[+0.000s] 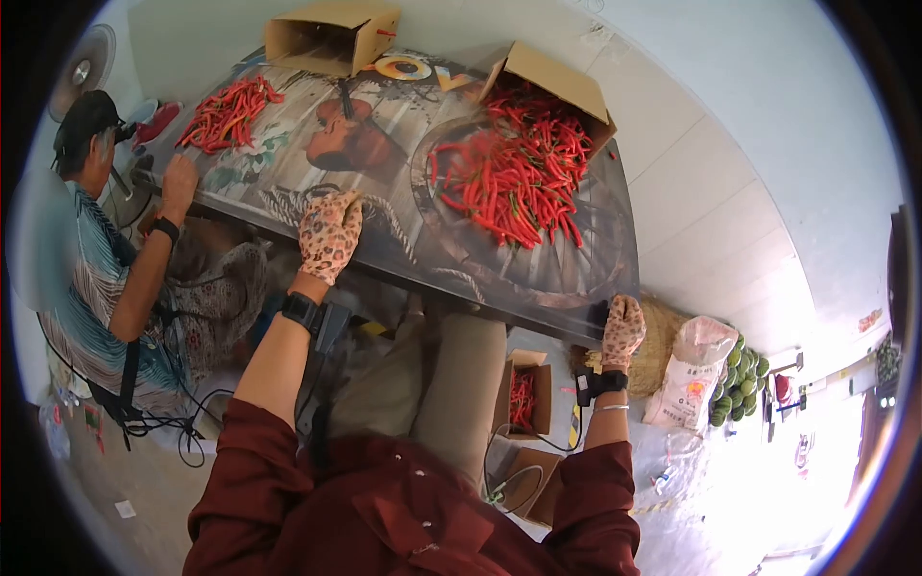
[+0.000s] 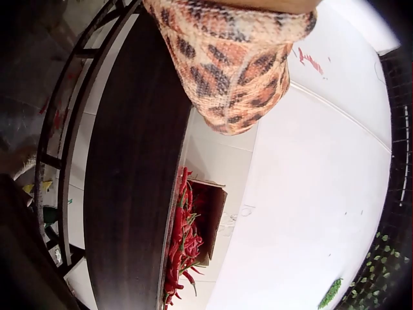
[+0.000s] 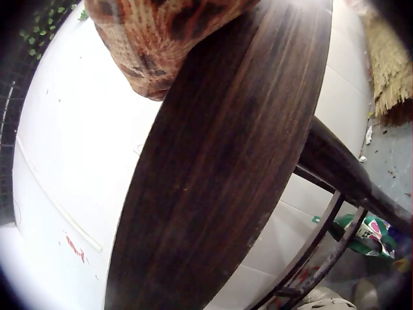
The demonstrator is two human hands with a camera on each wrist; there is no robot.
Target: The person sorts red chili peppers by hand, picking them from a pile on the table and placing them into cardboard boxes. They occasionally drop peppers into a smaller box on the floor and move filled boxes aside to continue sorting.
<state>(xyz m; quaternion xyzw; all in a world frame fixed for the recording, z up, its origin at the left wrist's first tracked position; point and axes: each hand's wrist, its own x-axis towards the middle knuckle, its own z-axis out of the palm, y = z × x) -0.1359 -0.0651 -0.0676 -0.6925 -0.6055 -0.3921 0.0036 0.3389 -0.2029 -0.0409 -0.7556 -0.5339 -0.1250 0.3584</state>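
My left hand (image 1: 330,235), in a leopard-print glove, rests at the table's front edge with its fingers loosely bent. In the left wrist view the same glove (image 2: 229,71) shows against the dark table edge (image 2: 132,168); its fingertips are hidden. My right hand (image 1: 624,331), gloved alike, is at the table's front right corner. The right wrist view shows that glove (image 3: 155,48) by the table edge (image 3: 213,168), fingertips again hidden. No object shows in either hand. Ahead of them, a large heap of red chili peppers (image 1: 523,182) spills onto the printed table top (image 1: 384,206).
A cardboard box (image 1: 557,82) on its side stands behind the heap; another cardboard box (image 1: 331,43) lies at the back. A smaller chili pile (image 1: 230,113) is at left, near a seated person (image 1: 106,240). Boxes (image 1: 523,398) stand below, a white sack (image 1: 691,370) at right.
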